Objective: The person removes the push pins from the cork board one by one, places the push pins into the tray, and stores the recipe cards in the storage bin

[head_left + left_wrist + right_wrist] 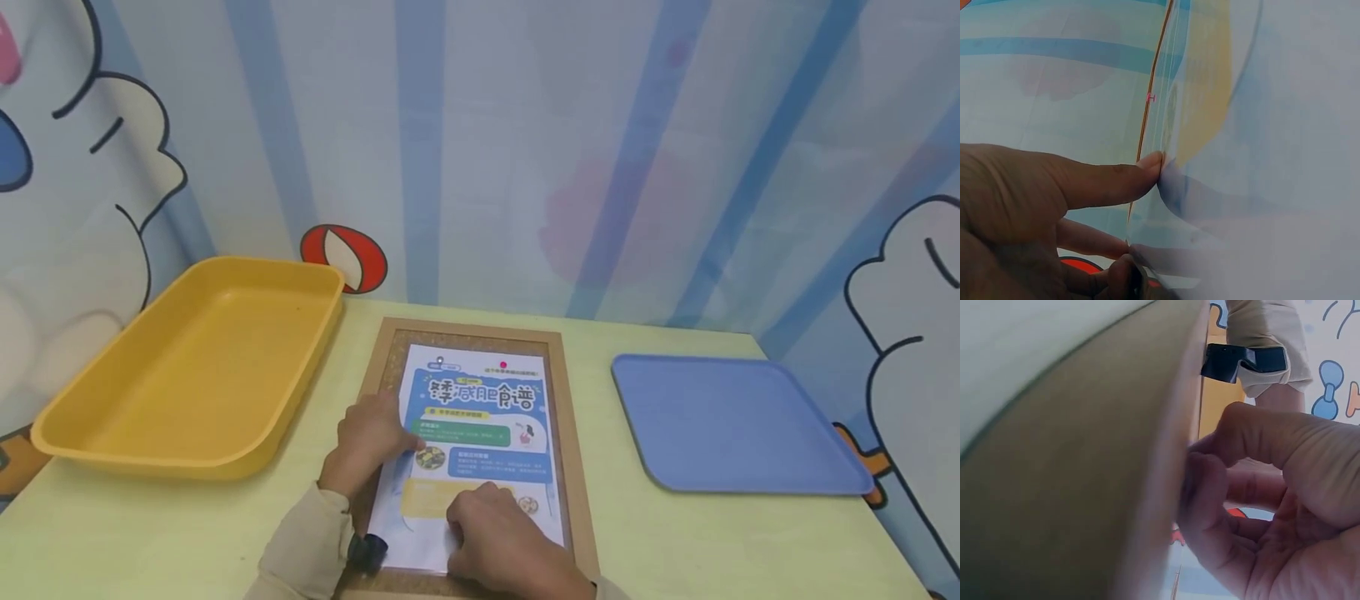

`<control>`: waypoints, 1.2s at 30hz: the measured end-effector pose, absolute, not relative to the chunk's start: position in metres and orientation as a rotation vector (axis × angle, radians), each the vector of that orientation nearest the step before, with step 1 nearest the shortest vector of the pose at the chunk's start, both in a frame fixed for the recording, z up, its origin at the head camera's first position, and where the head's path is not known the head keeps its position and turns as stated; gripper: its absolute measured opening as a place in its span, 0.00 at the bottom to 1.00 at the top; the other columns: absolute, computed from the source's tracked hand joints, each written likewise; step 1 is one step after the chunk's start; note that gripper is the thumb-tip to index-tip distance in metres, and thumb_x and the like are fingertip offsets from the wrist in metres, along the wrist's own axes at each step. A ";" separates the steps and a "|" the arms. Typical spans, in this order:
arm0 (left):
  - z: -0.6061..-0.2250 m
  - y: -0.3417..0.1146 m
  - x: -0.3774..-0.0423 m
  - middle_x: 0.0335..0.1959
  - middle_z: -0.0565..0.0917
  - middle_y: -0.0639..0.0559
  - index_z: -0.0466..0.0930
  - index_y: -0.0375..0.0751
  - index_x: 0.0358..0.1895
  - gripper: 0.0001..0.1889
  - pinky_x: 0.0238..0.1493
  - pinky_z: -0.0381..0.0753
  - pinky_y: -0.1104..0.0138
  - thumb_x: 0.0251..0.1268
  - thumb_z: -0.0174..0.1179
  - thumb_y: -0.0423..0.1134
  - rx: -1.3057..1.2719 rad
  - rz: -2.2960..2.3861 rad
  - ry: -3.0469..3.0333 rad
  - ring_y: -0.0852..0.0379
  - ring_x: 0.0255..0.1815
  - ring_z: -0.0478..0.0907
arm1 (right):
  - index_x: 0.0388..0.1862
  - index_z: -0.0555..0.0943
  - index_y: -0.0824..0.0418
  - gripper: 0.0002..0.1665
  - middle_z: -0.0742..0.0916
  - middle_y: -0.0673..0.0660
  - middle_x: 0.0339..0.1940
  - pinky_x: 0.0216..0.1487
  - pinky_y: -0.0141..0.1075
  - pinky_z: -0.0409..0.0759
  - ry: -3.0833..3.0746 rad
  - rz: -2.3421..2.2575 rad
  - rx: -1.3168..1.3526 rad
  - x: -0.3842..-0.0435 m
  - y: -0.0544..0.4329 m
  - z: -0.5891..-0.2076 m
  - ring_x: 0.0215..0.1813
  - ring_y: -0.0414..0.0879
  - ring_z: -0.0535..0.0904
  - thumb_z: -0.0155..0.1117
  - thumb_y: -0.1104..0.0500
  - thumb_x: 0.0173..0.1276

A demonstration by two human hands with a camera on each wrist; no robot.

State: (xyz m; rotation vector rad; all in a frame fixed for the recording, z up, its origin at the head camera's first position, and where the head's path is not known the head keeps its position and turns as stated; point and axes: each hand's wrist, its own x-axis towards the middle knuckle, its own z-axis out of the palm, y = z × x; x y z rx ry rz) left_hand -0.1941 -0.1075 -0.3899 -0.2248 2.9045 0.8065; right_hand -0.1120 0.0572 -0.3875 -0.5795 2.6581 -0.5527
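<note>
A printed sheet (420, 542) with a glossy surface lies on a cork board with a wooden frame (577, 467). Near the sheet's top are a pink pushpin (503, 365) and a pale pin (439, 360). My left hand (371, 437) rests at the left edge; in the left wrist view its straight thumb (1113, 181) touches the sheet while the other fingers lie lower by the edge. Over the lower part of the sheet, my right hand (502, 537) has curled fingers. In the right wrist view its thumb and fingertips (1200, 465) come together at the board, and anything between them is hidden.
A deep yellow tray (191, 467) stands on the left of the pale green table (225, 533). On the right lies a flat blue tray (738, 425). Behind the table hangs a striped cartoon backdrop (495, 167). A black strap (1250, 361) circles my left sleeve.
</note>
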 end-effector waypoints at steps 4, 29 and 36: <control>-0.388 -0.107 -0.195 0.38 0.85 0.39 0.76 0.31 0.59 0.35 0.33 0.82 0.56 0.45 0.79 0.38 -0.233 0.808 2.901 0.46 0.33 0.82 | 0.20 0.85 0.57 0.07 0.75 0.45 0.12 0.21 0.30 0.63 2.685 -0.563 -0.625 -0.112 0.059 -0.390 0.18 0.38 0.67 0.78 0.62 0.46; -0.387 -0.103 -0.193 0.37 0.85 0.39 0.79 0.29 0.55 0.32 0.32 0.83 0.58 0.44 0.80 0.36 -0.224 0.811 2.918 0.47 0.32 0.83 | 0.21 0.86 0.56 0.05 0.75 0.45 0.11 0.18 0.29 0.64 2.657 -0.598 -0.640 -0.111 0.062 -0.390 0.16 0.37 0.68 0.76 0.62 0.48; -0.386 -0.105 -0.192 0.38 0.84 0.38 0.77 0.29 0.57 0.33 0.34 0.83 0.57 0.45 0.79 0.36 -0.224 0.820 2.909 0.46 0.34 0.82 | 0.28 0.86 0.54 0.04 0.75 0.44 0.14 0.22 0.28 0.66 2.625 -0.513 -0.735 -0.110 0.064 -0.387 0.18 0.37 0.69 0.70 0.62 0.61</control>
